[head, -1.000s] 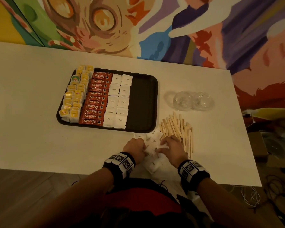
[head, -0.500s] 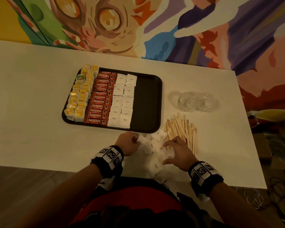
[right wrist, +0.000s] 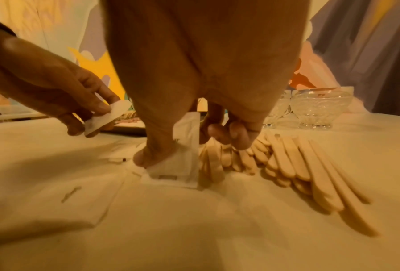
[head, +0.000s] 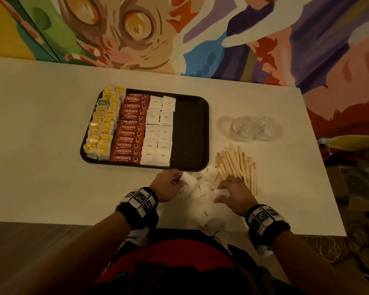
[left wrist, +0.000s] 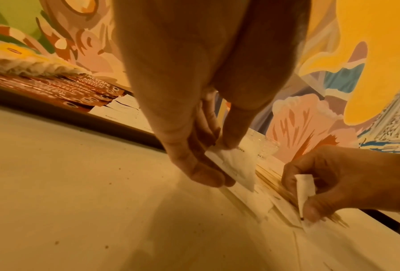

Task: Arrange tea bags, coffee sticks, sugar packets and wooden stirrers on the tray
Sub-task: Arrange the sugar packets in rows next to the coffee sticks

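A black tray (head: 192, 133) holds columns of yellow tea bags (head: 103, 126), red coffee sticks (head: 130, 133) and white sugar packets (head: 159, 133); its right part is bare. Loose sugar packets (head: 205, 212) lie on the table in front of the tray. My left hand (head: 168, 184) pinches one sugar packet (left wrist: 235, 168) just above the table. My right hand (head: 232, 194) pinches another sugar packet (right wrist: 185, 155), its lower edge on the pile. Wooden stirrers (head: 237, 165) lie fanned out just beyond my right hand's fingers.
Two clear glass bowls (head: 254, 128) stand to the right of the tray, beyond the stirrers. The white table (head: 41, 145) ends at a painted wall behind and at an edge close to my body. Boxes and cables lie on the floor at the right.
My left hand has lifted a sugar packet off the pile and drawn left toward the tray's front edge. My right hand has picked out another packet from the pile.
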Tool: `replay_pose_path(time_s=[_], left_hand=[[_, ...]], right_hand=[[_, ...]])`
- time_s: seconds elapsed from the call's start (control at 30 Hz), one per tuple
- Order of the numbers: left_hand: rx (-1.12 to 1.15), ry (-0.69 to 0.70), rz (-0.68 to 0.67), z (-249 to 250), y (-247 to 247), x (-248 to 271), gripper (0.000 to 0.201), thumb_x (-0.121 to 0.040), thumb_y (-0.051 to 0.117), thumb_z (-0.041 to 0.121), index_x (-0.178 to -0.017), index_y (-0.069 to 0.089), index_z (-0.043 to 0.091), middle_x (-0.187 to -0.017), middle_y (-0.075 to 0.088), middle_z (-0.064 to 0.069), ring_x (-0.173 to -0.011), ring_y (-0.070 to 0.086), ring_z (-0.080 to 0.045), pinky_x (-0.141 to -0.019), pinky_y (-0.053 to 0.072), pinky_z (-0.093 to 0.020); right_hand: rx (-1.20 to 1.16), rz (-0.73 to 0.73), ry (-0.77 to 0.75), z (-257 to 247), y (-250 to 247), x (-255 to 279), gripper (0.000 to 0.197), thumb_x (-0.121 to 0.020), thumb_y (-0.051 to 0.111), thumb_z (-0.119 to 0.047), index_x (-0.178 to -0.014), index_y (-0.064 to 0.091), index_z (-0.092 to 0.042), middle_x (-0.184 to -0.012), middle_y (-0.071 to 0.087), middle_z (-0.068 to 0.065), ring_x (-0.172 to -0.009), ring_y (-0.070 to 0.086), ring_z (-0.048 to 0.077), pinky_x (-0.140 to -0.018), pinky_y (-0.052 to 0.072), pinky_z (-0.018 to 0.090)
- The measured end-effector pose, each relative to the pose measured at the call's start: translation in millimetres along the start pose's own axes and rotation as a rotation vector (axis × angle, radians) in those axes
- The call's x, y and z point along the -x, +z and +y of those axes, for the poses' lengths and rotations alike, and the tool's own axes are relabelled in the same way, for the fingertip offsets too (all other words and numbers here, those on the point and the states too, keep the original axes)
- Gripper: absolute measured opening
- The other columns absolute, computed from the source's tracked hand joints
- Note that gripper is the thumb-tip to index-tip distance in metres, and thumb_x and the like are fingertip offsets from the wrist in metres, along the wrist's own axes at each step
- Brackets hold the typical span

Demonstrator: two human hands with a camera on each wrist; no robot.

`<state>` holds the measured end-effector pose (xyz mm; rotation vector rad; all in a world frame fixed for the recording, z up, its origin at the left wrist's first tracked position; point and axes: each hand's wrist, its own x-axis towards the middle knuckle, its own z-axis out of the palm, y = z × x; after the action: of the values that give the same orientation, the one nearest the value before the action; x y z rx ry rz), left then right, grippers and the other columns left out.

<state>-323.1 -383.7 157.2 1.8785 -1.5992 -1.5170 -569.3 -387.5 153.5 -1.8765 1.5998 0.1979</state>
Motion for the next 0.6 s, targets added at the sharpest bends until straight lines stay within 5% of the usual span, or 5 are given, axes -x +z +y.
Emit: replay_pose_path(time_s=[0.13, 0.27, 0.43, 0.5, 0.6], left_hand=[[0.185, 0.021, 0.038, -2.2, -11.1, 3.6, 0.014, -0.092, 0.061, 0.012, -0.106, 0.058, 0.011, -0.108, 0.066, -0.007, -0.089, 0.067, -0.022, -0.071, 0.06, -0.035], [0.319, 0.05, 0.095, -4.5, -25.1, 6.5, 0.016, -0.091, 0.062, 0.007, -0.106, 0.059, 0.009, -0.102, 0.067, -0.003, -0.089, 0.067, -0.02, -0.07, 0.06, -0.032], [0.4, 0.061, 0.199, -9.8, -52.7, 1.5, 0.013, -0.095, 0.054, 0.006, -0.104, 0.061, 0.001, -0.105, 0.066, -0.007, -0.096, 0.066, -0.02, -0.074, 0.06, -0.031], [0.38, 0.052, 0.254, -13.5, -65.9, -3.3, 0.013, -0.096, 0.053, 0.009, -0.102, 0.061, 0.001, -0.106, 0.065, -0.005, -0.098, 0.064, -0.018, -0.08, 0.059, -0.036], [0.325, 0.034, 0.37, -13.4, -86.6, -10.4, 0.012, -0.097, 0.053, 0.01, -0.097, 0.062, 0.002, -0.099, 0.063, -0.002, -0.093, 0.062, -0.014, -0.077, 0.057, -0.026]], right_hand=[[-0.176, 0.045, -0.015, -10.2, -6.3, 0.0, 0.028, -0.083, 0.074, -0.037, -0.105, 0.068, -0.019, -0.104, 0.065, -0.005, -0.102, 0.057, 0.017, -0.091, 0.046, 0.035], [-0.329, 0.062, -0.05, -30.0, -16.6, -4.6, 0.019, -0.083, 0.075, -0.036, -0.091, 0.07, -0.019, -0.087, 0.069, -0.006, -0.08, 0.061, 0.011, -0.077, 0.048, 0.031], [-0.664, 0.08, -0.026, -59.2, -23.6, -26.2, 0.029, -0.092, 0.067, -0.021, -0.118, 0.063, -0.009, -0.11, 0.065, 0.008, -0.079, 0.07, 0.02, -0.065, 0.061, 0.037], [-0.74, 0.083, -0.055, -72.7, -29.1, -35.1, 0.023, -0.095, 0.062, -0.015, -0.117, 0.061, -0.009, -0.11, 0.064, 0.012, -0.081, 0.071, 0.022, -0.065, 0.062, 0.041], [-0.772, 0.075, -0.118, -91.5, -37.3, -50.2, 0.019, -0.098, 0.054, -0.007, -0.111, 0.063, -0.018, -0.112, 0.062, 0.007, -0.087, 0.07, 0.021, -0.072, 0.062, 0.037]])
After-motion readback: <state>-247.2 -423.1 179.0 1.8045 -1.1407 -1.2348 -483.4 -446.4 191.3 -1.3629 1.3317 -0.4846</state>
